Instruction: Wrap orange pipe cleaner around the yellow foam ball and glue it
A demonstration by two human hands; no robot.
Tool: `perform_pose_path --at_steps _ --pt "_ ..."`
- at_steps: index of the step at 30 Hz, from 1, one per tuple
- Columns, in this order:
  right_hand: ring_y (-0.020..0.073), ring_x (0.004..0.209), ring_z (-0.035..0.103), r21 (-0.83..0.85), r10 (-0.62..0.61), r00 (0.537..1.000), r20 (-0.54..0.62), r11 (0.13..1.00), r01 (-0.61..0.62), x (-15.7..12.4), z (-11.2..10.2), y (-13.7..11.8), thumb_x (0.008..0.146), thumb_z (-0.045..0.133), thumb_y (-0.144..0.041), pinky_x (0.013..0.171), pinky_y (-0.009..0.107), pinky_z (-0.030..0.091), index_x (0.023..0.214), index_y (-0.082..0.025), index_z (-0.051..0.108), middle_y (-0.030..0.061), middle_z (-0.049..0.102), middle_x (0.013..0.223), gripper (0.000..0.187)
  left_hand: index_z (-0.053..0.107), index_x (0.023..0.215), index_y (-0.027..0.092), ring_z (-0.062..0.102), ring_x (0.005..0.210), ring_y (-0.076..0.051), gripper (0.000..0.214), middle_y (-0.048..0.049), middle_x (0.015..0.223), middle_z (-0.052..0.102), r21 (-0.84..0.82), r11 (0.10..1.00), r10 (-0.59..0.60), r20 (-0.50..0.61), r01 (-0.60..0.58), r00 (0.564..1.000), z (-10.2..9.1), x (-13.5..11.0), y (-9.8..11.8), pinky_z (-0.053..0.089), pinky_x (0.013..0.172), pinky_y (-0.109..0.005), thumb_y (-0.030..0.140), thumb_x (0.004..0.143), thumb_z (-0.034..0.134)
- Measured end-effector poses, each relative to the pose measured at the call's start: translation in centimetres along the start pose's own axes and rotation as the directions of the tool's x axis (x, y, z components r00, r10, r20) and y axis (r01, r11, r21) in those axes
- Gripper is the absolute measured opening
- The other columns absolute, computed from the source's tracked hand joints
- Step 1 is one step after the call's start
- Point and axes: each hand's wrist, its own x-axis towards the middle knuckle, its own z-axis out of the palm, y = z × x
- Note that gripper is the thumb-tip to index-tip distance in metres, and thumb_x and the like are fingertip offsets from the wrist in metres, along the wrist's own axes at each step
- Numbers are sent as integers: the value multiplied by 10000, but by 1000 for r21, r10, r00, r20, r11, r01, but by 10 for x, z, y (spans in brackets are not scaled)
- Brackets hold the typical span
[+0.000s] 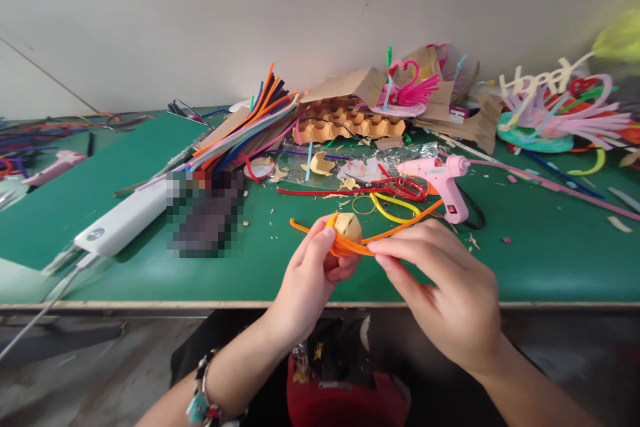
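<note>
My left hand (313, 273) is closed around a small round beige piece (349, 227), which looks like a shaped bit of egg carton or shell; I cannot tell which. An orange pipe cleaner (353, 247) wraps its lower side, with ends sticking out left and right. Between thumb and forefinger, my right hand (440, 280) pinches one stretch of that pipe cleaner, to the right of the beige piece. Just beyond the hands lie a yellow pipe cleaner (390, 213) and a pink glue gun (443, 180), both on the green table (265, 273).
Behind are an egg carton (350, 123), bundled pipe cleaners (250, 127), a pink swan craft (407, 90) and another craft with "Happy" lettering (555, 107). At left are a white power strip-like box (123, 217) and a second pink glue gun (57, 165). Below, a red bin (345, 400).
</note>
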Motion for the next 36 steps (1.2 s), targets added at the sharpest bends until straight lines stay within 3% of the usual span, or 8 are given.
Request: perform_pose_path --at_steps 11,17,23,26,32,36 --pt "101 564 588 78 217 975 39 972 -219 2 4 -3 829 521 -101 516 214 457 800 -231 559 -30 648 675 138 486 694 154 185 452 -39 233 78 511 349 -211 952 -194 150 223 969 1 -8 6 214 474 -167 353 749 594" --pt "93 546 576 160 324 946 27 932 -324 3 6 -5 814 538 -119 499 191 457 770 -221 555 -32 642 663 112 449 665 170 141 453 -49 233 85 516 282 -239 947 -167 204 214 965 2 -8 4 230 472 -165 344 784 549" --pt "75 491 528 319 447 886 126 827 -463 4 1 -4 809 560 -165 410 165 391 727 -206 549 -42 583 601 92 436 638 175 137 440 -44 250 93 502 257 -258 948 -126 240 188 963 2 -9 4 212 480 -184 348 776 553" --pt "75 501 518 328 468 871 152 807 -491 4 0 -2 807 571 -184 444 163 411 718 -206 556 -46 570 590 93 432 631 175 135 438 -43 258 93 500 256 -248 948 -139 247 201 959 2 -8 3 189 480 -193 352 772 556" --pt "71 525 524 292 468 873 140 823 -488 3 0 0 803 566 -154 470 163 407 717 -204 553 -48 572 612 100 480 666 156 165 452 -44 251 84 509 299 -208 960 -150 185 188 971 3 -8 0 151 492 -215 364 758 585" --pt "68 557 529 262 449 886 117 846 -464 2 0 1 801 569 -136 501 159 417 725 -206 552 -49 584 639 105 582 839 110 207 463 -48 262 76 518 348 -186 969 -137 154 165 978 3 -8 -2 139 488 -213 356 751 603"
